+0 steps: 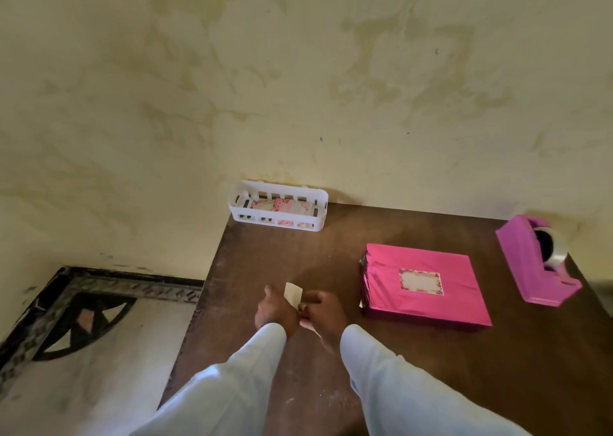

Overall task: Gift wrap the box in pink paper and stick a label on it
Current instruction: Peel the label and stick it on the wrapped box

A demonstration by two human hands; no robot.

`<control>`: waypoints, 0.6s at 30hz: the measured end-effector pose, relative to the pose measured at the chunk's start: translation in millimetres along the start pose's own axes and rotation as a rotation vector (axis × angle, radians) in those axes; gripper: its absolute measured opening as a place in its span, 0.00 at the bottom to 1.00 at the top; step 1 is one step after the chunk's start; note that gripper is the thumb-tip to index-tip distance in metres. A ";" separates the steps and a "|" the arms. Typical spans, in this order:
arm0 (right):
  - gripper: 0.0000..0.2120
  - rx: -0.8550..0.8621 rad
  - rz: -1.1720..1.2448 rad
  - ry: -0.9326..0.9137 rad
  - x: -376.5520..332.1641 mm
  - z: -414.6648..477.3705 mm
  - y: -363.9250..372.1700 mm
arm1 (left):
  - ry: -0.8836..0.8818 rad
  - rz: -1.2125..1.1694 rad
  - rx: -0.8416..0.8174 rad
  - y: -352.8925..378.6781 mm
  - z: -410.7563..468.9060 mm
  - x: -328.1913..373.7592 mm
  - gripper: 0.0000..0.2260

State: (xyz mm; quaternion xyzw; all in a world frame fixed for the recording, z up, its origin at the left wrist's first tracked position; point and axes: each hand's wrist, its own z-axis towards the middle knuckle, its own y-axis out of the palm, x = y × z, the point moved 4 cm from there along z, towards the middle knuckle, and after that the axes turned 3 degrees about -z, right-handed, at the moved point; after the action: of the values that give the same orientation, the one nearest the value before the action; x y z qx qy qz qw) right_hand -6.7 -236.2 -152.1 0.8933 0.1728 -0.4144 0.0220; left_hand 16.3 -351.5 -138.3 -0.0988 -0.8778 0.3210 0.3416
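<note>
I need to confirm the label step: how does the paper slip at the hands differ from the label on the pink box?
The label has a floral border; the paper slip looks plain and pale. The label lies flat on top of the pink box; the paper slip stands up between the left hand and right hand, above the table. Both are small pale rectangles.
</note>
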 end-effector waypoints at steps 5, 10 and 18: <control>0.18 0.041 0.012 -0.035 -3.3 -3.5 -5.4 | 0.057 -0.151 -0.065 -11.8 -2.6 2.2 0.18; 0.17 0.121 0.024 -0.174 -37.6 -30.9 -31.0 | 0.276 -0.269 -0.168 -21.8 -21.6 36.0 0.13; 0.10 0.285 0.192 -0.311 -65.6 -78.1 -115.0 | 0.542 -0.379 -0.284 -2.9 -88.8 115.9 0.13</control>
State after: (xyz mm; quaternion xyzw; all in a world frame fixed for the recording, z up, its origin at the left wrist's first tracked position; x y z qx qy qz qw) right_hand -26.1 -133.0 -39.9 0.8250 0.0215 -0.5634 -0.0387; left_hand -11.3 -264.2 -24.5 -0.0624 -0.7939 0.0887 0.5983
